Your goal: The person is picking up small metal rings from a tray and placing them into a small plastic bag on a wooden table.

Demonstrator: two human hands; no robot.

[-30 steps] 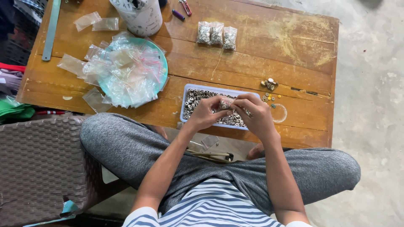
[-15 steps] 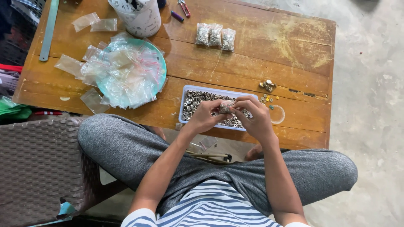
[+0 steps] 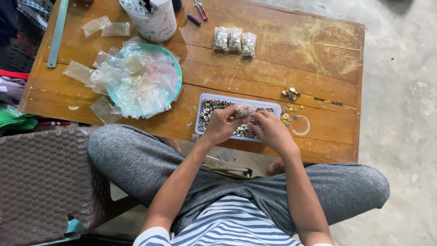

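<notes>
Worn brown wood: low worktop [image 3: 282,59], scuffed and stained, filling the upper half of the head view.

Item 1. Pale rectangular tray [image 3: 200,119], at 6 o'clock on the worktop near its front edge, filled with small silvery metal pieces [image 3: 210,109].

Item 2. Left hand [image 3: 223,125], over the tray's left half, fingers [image 3: 229,115] pinched shut on a small clear bag [image 3: 241,112] holding metal pieces.

Item 3. Right hand [image 3: 273,130], over the tray's right half, fingers curled toward the same bag; whether they grip it cannot be told. The bag sits between both hands, just above the tray's middle.

Item 4. Three filled clear bags [image 3: 234,41], side by side, at 12 o'clock from the tray.

Item 5. Round teal plate [image 3: 175,68], at 10 o'clock from the tray, heaped with empty clear zip bags [image 3: 136,86]; more of these lie loose on the wood around it.

Item 6. White tub [image 3: 154,20], at 12 o'clock from the plate, touching the top edge of view.

Item 7. Loose brass-coloured and coloured small parts [image 3: 291,111], at 3 o'clock from the tray, with a clear ring-shaped lid [image 3: 300,125] just beside them.

Item 8. Long grey metal ruler [image 3: 57,34], along the worktop's far left edge.

Item 9. Grey-trousered crossed legs [image 3: 136,159] below the worktop; brown woven seat [image 3: 41,182] at 8 o'clock.
</notes>
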